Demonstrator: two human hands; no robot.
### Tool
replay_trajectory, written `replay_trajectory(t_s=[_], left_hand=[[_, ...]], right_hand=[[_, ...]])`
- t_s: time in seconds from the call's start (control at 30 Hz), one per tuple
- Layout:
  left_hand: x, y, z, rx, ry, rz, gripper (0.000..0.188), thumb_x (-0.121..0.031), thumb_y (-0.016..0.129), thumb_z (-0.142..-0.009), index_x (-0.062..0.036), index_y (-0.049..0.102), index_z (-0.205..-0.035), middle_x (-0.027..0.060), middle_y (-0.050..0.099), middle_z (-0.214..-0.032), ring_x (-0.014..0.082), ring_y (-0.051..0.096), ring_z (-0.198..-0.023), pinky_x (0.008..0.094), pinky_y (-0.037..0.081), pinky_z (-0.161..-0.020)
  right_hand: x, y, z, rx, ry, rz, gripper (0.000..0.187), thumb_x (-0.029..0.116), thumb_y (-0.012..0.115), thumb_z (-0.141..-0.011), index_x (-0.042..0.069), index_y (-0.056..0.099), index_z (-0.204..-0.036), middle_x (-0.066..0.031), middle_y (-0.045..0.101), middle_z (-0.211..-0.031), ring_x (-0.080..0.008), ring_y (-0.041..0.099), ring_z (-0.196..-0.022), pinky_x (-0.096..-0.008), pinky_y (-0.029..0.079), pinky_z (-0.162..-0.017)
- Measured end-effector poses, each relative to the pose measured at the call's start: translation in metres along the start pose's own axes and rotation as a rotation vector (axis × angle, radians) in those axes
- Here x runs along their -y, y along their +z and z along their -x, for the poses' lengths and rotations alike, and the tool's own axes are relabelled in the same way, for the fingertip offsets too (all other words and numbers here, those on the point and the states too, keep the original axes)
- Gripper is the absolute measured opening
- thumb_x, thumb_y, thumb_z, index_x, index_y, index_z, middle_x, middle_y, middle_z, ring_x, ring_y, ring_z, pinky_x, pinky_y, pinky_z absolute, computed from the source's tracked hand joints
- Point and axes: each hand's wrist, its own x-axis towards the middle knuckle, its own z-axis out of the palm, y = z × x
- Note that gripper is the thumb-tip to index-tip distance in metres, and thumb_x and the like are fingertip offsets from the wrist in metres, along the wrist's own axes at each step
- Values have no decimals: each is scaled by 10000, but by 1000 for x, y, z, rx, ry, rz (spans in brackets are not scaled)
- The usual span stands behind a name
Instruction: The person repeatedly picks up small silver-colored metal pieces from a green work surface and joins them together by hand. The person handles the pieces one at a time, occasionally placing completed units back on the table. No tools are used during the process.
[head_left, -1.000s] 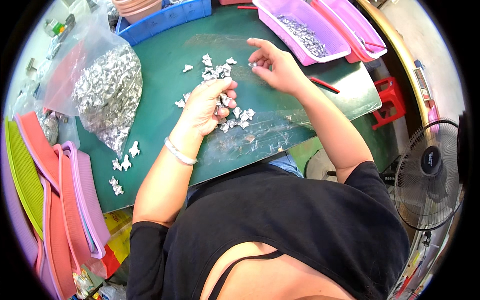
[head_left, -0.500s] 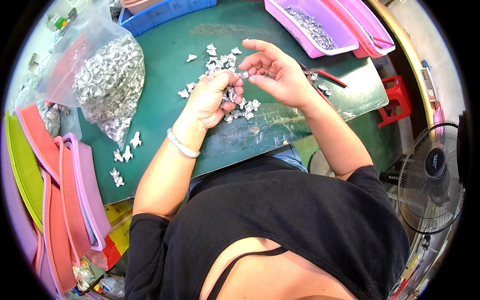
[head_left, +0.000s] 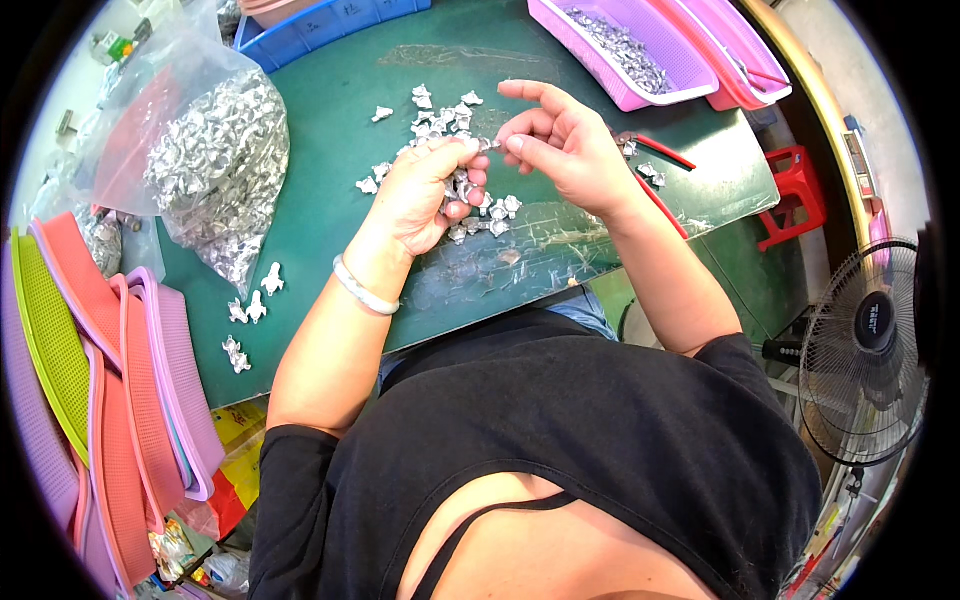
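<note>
My left hand (head_left: 425,185), with a pale bangle (head_left: 365,287) at its wrist, pinches a small silvery metal casting (head_left: 485,146) between thumb and fingers. My right hand (head_left: 565,150) has its thumb and a finger together at the casting's right end; its index finger stays raised. More castings show at the left hand's curled fingers; whether these are held or lie on the table I cannot tell. Around and beyond the hands is a loose pile of similar castings (head_left: 440,122). Red-handled pliers (head_left: 665,152) lie on the table beside my right wrist, partly hidden by it.
On the green table (head_left: 330,130) a clear bag (head_left: 215,165) of castings stands at left. A purple basket (head_left: 640,85) holds small metal bits at far right; a blue crate (head_left: 330,28) is at the back. Stacked baskets (head_left: 150,390) flank my left, a fan (head_left: 865,350) and red stool (head_left: 795,200) my right.
My right thumb and finger, apart before, have come together on the casting's end. The left hand keeps nearly the same place and grip.
</note>
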Motion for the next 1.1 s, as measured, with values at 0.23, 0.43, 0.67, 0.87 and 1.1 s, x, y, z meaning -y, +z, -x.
replay_trajectory(t_s=[0.23,0.43,0.67,0.87,1.1], left_hand=[[2,6,3,-49,136,-151,150,-196,576,-835,-55,562,-787,15,533,-680,81,493,-531,150,314,-390],[4,9,4,-65,135,-188,141,-189,573,-834,-59,565,-782,12,534,-678,72,490,-520,149,307,-389],[3,10,6,-62,126,-196,140,-187,566,-836,-56,565,-785,12,535,-675,72,494,-524,147,304,-390],[2,11,7,-59,119,-210,145,-192,564,-837,-56,565,-786,13,537,-672,71,496,-524,148,307,-391],[2,13,8,-64,123,-213,164,-210,560,-840,-59,568,-777,11,534,-669,71,495,-527,152,311,-398]], right_hand=[[-4,3,3,-29,31,-131,438,12,561,-797,-11,404,-1205,-57,588,-863,-88,556,-754,-216,461,-653],[-10,3,2,-20,33,-136,437,14,570,-792,-18,410,-1197,-53,593,-840,-76,541,-714,-207,452,-632],[-13,4,1,-22,48,-167,418,19,571,-795,-25,420,-1183,-54,593,-832,-77,544,-710,-207,453,-626],[-15,3,2,-10,57,-148,439,31,568,-813,-26,403,-1216,-52,595,-865,-93,557,-734,-219,444,-649],[-13,4,3,-23,66,-146,431,33,575,-810,-25,416,-1207,-48,595,-842,-86,544,-712,-216,442,-645]])
